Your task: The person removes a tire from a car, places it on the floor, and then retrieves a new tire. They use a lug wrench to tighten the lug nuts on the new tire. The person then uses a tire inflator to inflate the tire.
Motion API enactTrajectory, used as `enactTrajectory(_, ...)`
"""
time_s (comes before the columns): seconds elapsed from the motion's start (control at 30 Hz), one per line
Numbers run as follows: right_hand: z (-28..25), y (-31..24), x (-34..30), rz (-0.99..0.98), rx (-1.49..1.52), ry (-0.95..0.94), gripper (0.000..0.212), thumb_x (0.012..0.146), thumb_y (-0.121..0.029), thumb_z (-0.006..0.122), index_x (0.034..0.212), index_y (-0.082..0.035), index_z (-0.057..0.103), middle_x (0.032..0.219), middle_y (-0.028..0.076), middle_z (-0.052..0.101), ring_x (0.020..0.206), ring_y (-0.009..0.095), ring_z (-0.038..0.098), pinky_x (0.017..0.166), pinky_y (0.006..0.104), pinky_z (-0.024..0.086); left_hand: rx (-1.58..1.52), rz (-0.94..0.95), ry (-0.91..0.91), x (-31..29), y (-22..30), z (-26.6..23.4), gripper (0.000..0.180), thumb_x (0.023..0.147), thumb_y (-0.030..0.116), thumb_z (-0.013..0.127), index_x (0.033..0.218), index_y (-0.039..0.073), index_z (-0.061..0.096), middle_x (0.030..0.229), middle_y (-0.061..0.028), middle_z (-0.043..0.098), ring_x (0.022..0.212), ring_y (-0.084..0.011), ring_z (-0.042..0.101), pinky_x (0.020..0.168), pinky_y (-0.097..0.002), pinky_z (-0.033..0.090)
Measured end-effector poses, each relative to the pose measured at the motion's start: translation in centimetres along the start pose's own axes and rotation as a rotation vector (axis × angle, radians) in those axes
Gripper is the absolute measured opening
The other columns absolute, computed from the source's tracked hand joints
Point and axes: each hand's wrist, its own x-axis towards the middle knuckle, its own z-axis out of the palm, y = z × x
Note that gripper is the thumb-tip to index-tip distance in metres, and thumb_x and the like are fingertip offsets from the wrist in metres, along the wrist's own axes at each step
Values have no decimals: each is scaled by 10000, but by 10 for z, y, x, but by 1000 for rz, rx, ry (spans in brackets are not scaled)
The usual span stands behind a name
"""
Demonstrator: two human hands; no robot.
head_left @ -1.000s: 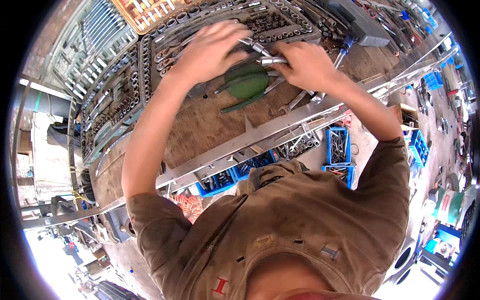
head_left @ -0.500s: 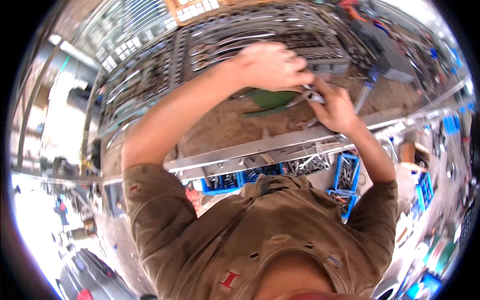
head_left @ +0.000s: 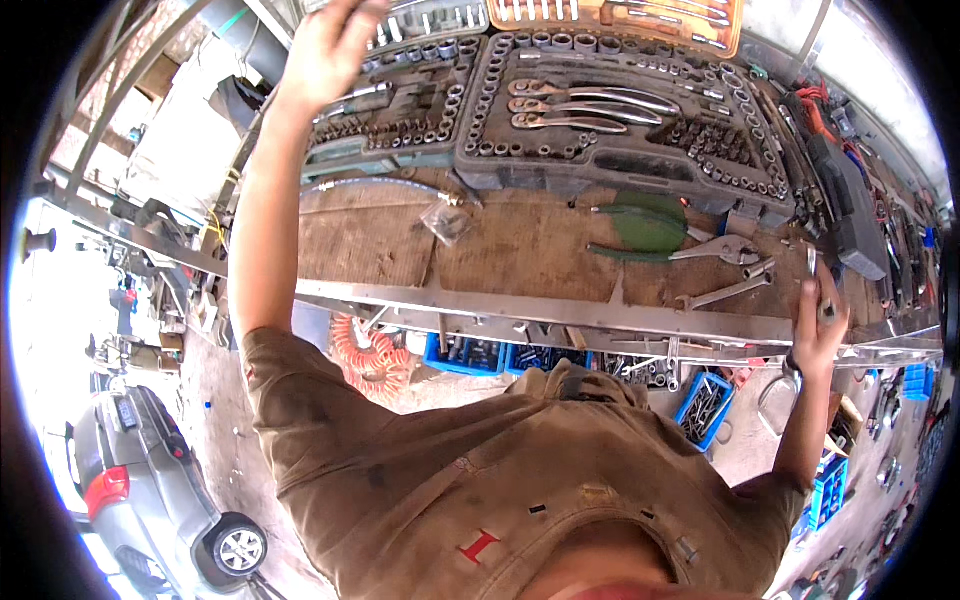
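Now left hand [head_left: 335, 45] stretched far over socket set [head_left: 400, 85], fingers spread; right hand [head_left: 822, 318] clamped on small wrench [head_left: 812, 262].

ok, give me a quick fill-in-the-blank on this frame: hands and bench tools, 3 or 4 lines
1. The left hand reaches over the open ____ set case at the far side of the bench.
2. The pliers on the wooden bench top have ____ handles.
3. The right hand holds a small metal tool at the bench's ____ edge.
4. Under the bench stand ____ plastic bins of parts.

Missing words: socket; green; right; blue
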Motion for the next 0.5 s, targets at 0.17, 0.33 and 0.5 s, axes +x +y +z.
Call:
enactTrajectory(0.17, 56, 27, 26, -376, -158, 6, 347, 1059, -158, 549, 1361, 4, 605, 671, -80, 454, 572, 17, 386, 505, 202, 306, 192, -348, -99, -53, -156, -10, 319, 990, 182, 519, 1256, 5, 510, 1010, -272, 628, 973, -400, 605, 867, -462, 467)
enactTrajectory(0.33, 68, 3, 18, 18, -32, -112, 333, 994, -99, 591, 1301, 25, 630, 755, 69, 602, 661, 103, 541, 628, 289, 459, 236, -288, -297, -59, -244, 2, 383, 956, 110, 596, 1338, 113, 566, 1101, -277, 675, 1059, -460, 634, 899, -514, 481)
enactTrajectory(0.5, 75, -1, 15, 4, -190, -87, 372, 936, -49, 588, 1299, -2, 651, 769, 101, 635, 662, 162, 588, 647, 324, 478, 244, -276, -417, -42, -322, 37, 374, 941, 95, 672, 1308, 151, 628, 1176, -193, 690, 1080, -394, 654, 917, -487, 510)
